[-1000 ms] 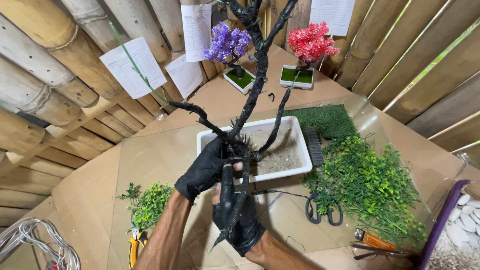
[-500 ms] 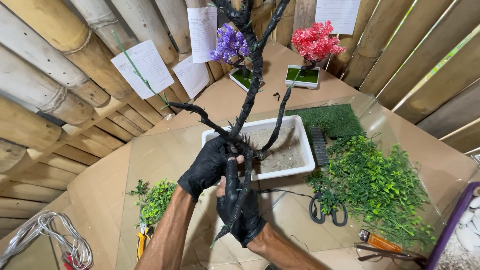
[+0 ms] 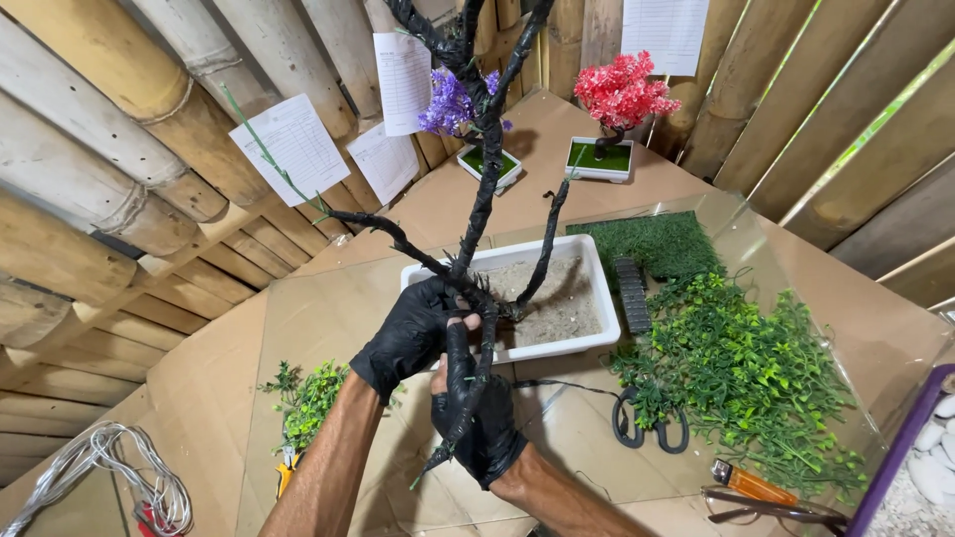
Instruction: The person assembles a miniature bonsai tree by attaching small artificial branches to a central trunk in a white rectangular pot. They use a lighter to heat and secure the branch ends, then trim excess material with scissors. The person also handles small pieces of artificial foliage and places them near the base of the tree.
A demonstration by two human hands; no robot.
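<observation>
Both gloved hands clamped on the black-wrapped tree trunk (image 3: 468,328): left hand (image 3: 408,333) upper, right hand (image 3: 482,423) lower. Trunk's wrapped; no foliage on branches yet, imo, and white tray (image 3: 572,343) w/ sand unplanted.

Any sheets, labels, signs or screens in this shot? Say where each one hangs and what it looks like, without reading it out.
Tilted white printed sheet: on the bamboo wall at left, rectangular.
Small white sheet: lower on the wall, beside the tilted one.
Tall white sheet: on the wall behind the purple flower tree.
White form sheet: top of the wall, above the red flower tree.
No packages, signs or screens show.
</observation>
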